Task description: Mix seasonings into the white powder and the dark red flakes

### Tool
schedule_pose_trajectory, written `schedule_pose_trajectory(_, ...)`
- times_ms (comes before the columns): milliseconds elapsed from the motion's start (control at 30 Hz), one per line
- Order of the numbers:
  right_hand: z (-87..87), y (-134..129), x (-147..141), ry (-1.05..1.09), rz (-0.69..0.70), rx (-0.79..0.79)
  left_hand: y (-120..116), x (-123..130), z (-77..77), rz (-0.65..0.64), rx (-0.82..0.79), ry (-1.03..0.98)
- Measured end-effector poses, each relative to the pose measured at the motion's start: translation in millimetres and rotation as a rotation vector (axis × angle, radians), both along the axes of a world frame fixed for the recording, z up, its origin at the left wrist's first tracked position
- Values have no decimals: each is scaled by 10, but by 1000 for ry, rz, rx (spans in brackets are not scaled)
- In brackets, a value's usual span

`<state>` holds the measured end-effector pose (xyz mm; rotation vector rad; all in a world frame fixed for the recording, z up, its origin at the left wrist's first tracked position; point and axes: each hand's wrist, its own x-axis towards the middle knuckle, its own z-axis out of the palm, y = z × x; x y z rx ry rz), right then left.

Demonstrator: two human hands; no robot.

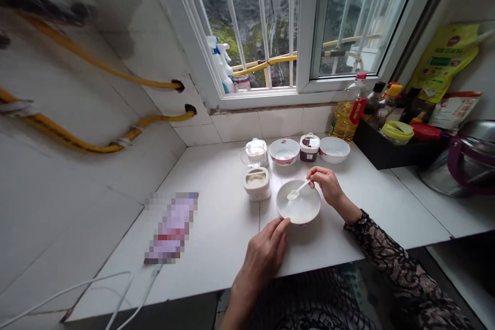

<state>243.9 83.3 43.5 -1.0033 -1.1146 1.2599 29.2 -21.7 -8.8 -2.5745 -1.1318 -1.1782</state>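
Between the finger and thumb of my right hand point(328, 184) is a small white spoon point(294, 194), its tip inside a white bowl point(309, 211). A little pale stuff shows in the spoon; I cannot tell what it is. My left hand point(266, 247) has its fingers closed on the bowl's near left rim. Just left of the bowl stands a small white canister point(258, 194) holding pale contents. Behind it is another canister point(256, 149) with a clear lid raised. In the back row are a flowered bowl point(284, 159), a canister with dark contents point(309, 155) and a second bowl point(334, 154).
A blurred purple object point(174, 227) lies at the left, by a white cable point(145, 289). Back right are an oil bottle point(345, 118), a black box point(371, 147) of seasonings and a metal pot point(444, 170). A barred window point(263, 20) is behind the white counter point(220, 227).
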Motion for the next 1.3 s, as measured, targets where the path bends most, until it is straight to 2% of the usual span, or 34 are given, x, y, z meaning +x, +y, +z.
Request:
schedule_pose_trajectory(700, -58, 40, 87, 2, 22, -46, -3, -10, -59, -4, 27, 3)
schedule_pose_trajectory(833, 2, 62, 70, 1, 23, -45, -5, 1, -54, -10, 15, -3)
schedule_pose_trajectory(933, 136, 122, -19, -10, 2, 1, -3, 6, -55, -14, 22, -4)
schedule_pose_trajectory(1000, 262, 166, -128, -37, -12, 69, 1, 8, -57, -13, 21, -5)
schedule_pose_trajectory(1100, 427, 185, -343, -151, -43, 264, 7, 9, -58, -5, 31, -3)
schedule_pose_trajectory(1167, 469, 146, -486, -312, -88, 467, 13, 9, -61, -2, 46, -1)
schedule_pose_trajectory(1233, 446, 79, -597, -579, -136, 747, 19, 9, -66, -4, 53, 0)
schedule_pose_trajectory(1300, 390, 9, -664, -836, -88, 1007, 25, 9, -74, -8, 56, 3)
